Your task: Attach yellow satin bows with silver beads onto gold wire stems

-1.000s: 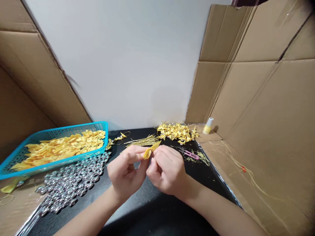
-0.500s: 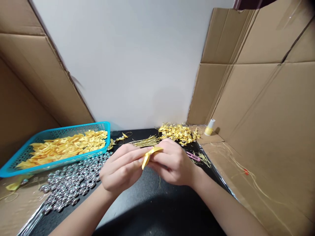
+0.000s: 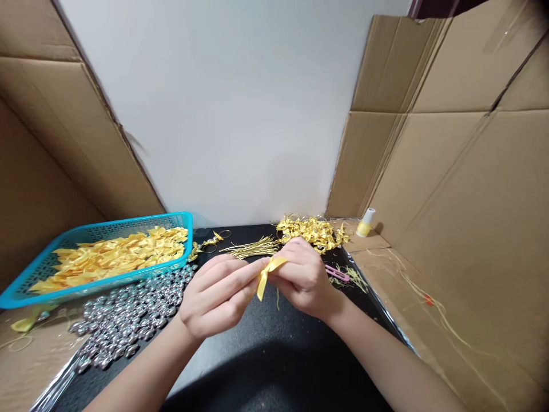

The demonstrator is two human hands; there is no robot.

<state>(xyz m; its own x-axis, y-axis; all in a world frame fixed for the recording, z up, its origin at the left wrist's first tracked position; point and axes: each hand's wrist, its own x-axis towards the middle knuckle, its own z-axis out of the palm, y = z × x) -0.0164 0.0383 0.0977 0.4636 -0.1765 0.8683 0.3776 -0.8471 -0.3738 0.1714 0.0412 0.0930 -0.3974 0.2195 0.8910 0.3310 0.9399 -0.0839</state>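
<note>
Between my two hands is a small yellow ribbon bow (image 3: 265,278), its tails pointing down and to the right. My left hand (image 3: 221,294) pinches it from the left with thumb and forefinger. My right hand (image 3: 302,277) grips it from the other side, fingers curled; what lies behind the fingertips is hidden. Beyond the hands lie a bundle of gold wire ties (image 3: 253,248) and a heap of yellow bows with beads (image 3: 311,232). Left of my left hand, many shiny silver beads (image 3: 128,317) are spread over the black table (image 3: 274,366).
A blue plastic basket (image 3: 189,234) of yellow ribbon bows stands at the left. Right of the hands lie a pink-handled tool (image 3: 337,273) and wire scraps (image 3: 357,278). A white and yellow cone-shaped spool (image 3: 366,223) stands by the cardboard wall (image 3: 472,183).
Both hands have shifted slightly, the left one a little rightward. The bow has moved a bit right and down, and its hanging tail shows more fully.
</note>
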